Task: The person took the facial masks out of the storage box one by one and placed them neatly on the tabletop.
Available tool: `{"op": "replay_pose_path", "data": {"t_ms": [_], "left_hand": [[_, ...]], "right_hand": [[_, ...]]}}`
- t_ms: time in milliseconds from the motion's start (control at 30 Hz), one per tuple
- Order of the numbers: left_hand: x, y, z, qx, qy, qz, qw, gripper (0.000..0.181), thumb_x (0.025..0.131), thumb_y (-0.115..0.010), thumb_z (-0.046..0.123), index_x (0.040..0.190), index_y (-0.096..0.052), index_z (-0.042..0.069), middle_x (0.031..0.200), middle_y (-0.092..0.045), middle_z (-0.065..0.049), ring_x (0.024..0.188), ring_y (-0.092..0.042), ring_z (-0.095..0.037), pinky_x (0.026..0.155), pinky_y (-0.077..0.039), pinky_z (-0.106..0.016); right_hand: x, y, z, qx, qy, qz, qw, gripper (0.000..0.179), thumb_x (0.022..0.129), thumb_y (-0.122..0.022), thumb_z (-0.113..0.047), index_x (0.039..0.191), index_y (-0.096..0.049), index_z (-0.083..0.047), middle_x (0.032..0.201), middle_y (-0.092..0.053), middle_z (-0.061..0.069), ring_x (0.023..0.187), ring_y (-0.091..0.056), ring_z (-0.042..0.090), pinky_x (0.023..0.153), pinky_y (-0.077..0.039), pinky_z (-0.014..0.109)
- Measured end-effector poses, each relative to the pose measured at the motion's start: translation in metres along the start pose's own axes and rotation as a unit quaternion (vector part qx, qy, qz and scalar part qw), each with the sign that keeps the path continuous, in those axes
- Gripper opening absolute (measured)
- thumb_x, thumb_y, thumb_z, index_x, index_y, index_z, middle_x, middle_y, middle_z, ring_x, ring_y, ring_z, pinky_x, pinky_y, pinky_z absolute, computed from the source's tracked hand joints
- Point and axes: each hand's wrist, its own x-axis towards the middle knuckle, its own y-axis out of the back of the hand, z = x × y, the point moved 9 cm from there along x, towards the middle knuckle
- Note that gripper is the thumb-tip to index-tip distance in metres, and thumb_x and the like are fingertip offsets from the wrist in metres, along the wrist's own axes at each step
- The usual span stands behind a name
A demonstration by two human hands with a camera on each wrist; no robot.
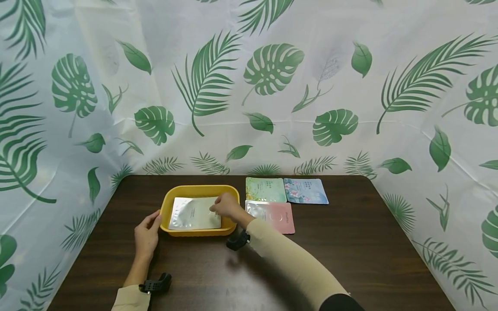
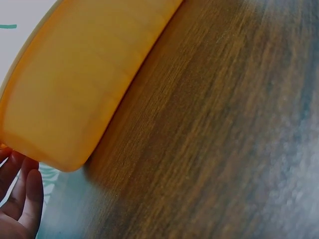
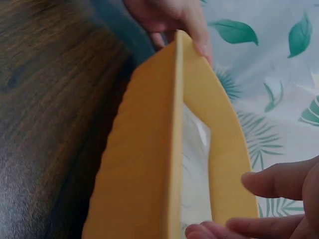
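Note:
A yellow plastic basket [image 1: 198,233] stands on the table, with a silvery-white flat sachet [image 1: 190,214] lying inside it. My left hand [image 1: 147,235] grips the basket's left end, the thumb over the rim in the right wrist view. Over the basket's right half reaches my right hand [image 1: 228,206], its fingertips at the sachet's right end. In the right wrist view its thumb [image 3: 264,182] and fingers [image 3: 249,228] stand apart, with nothing seen between them. The left wrist view shows the basket's outer wall [image 2: 75,84] with left fingertips at its corner.
Right of the basket lie a green sachet [image 1: 266,189], a blue floral sachet [image 1: 306,191] and a pink sachet [image 1: 281,218], the last partly behind the right forearm. The dark wooden table [image 1: 369,250] ends at a leaf-print curtain [image 1: 280,142].

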Motion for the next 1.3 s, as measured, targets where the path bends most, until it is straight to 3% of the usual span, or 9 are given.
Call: {"op": "replay_pose_path", "data": {"t_ms": [67, 167, 333, 500, 667, 867, 1067, 1300], "left_hand": [[0.000, 0.000, 0.000, 0.001, 0.001, 0.001, 1.0000, 0.049, 0.101, -0.049, 0.039, 0.134, -0.057, 0.004, 0.139, -0.057, -0.016, 0.123, -0.051, -0.022, 0.075, -0.036, 0.005], [0.000, 0.000, 0.000, -0.001, 0.001, 0.000, 1.0000, 0.049, 0.101, -0.049, 0.038, 0.134, -0.057, 0.003, 0.139, -0.057, -0.017, 0.126, -0.050, -0.024, 0.075, -0.035, 0.005], [-0.001, 0.000, 0.001, -0.002, 0.007, -0.005, 1.0000, 0.049, 0.101, -0.049, 0.038, 0.134, -0.057, 0.003, 0.140, -0.056, -0.018, 0.129, -0.049, -0.026, 0.075, -0.033, 0.006], [-0.001, 0.000, 0.002, -0.006, 0.007, -0.006, 0.9999, 0.048, 0.101, -0.049, 0.037, 0.134, -0.057, 0.002, 0.140, -0.056, -0.018, 0.128, -0.049, -0.025, 0.074, -0.034, 0.006], [0.001, -0.001, 0.002, -0.010, 0.001, -0.004, 0.9999, 0.047, 0.101, -0.050, 0.036, 0.133, -0.057, 0.002, 0.139, -0.056, -0.018, 0.126, -0.049, -0.024, 0.075, -0.036, 0.005], [0.000, 0.001, -0.001, 0.001, 0.005, -0.002, 1.0000, 0.048, 0.101, -0.050, 0.037, 0.133, -0.058, 0.003, 0.139, -0.056, -0.017, 0.128, -0.049, -0.025, 0.076, -0.034, 0.005], [0.000, 0.001, -0.001, 0.004, 0.004, -0.002, 1.0000, 0.048, 0.101, -0.050, 0.038, 0.133, -0.057, 0.003, 0.139, -0.056, -0.017, 0.130, -0.049, -0.026, 0.077, -0.032, 0.005], [0.000, 0.001, 0.000, 0.003, -0.003, -0.001, 1.0000, 0.048, 0.101, -0.050, 0.037, 0.133, -0.057, 0.002, 0.139, -0.056, -0.018, 0.129, -0.049, -0.026, 0.078, -0.032, 0.005]], "right_hand": [[0.001, -0.004, 0.000, -0.020, -0.011, 0.001, 0.9997, 0.044, 0.085, -0.072, -0.011, 0.050, -0.046, -0.005, 0.047, -0.031, -0.004, 0.044, -0.023, 0.010, 0.041, -0.021, 0.023], [0.001, -0.007, 0.001, -0.060, -0.031, 0.007, 0.9977, 0.053, 0.084, -0.074, -0.013, 0.048, -0.035, -0.013, 0.046, -0.026, -0.005, 0.044, -0.021, 0.010, 0.041, -0.020, 0.023], [0.001, -0.012, 0.004, -0.120, -0.044, 0.009, 0.9918, 0.043, 0.083, -0.076, -0.018, 0.054, -0.044, -0.010, 0.053, -0.035, -0.001, 0.049, -0.034, 0.013, 0.045, -0.029, 0.022], [0.001, -0.014, 0.005, -0.133, -0.044, 0.010, 0.9901, 0.034, 0.082, -0.075, -0.018, 0.062, -0.051, -0.007, 0.059, -0.042, 0.001, 0.051, -0.039, 0.015, 0.045, -0.032, 0.023], [-0.003, -0.010, 0.002, -0.138, -0.035, 0.027, 0.9895, 0.037, 0.083, -0.073, -0.016, 0.059, -0.046, -0.009, 0.057, -0.037, 0.000, 0.051, -0.037, 0.015, 0.045, -0.030, 0.023], [-0.005, -0.010, -0.004, -0.181, -0.023, 0.036, 0.9825, 0.035, 0.083, -0.073, -0.016, 0.059, -0.048, -0.009, 0.057, -0.037, 0.000, 0.051, -0.037, 0.015, 0.045, -0.030, 0.023], [-0.003, -0.012, 0.000, -0.178, -0.044, 0.033, 0.9825, 0.029, 0.084, -0.073, -0.016, 0.064, -0.054, -0.005, 0.060, -0.040, 0.002, 0.053, -0.039, 0.016, 0.045, -0.032, 0.023], [0.002, -0.011, 0.004, -0.176, -0.052, 0.035, 0.9825, 0.042, 0.085, -0.070, -0.013, 0.052, -0.045, -0.010, 0.052, -0.032, -0.001, 0.047, -0.035, 0.015, 0.042, -0.030, 0.023]]}}
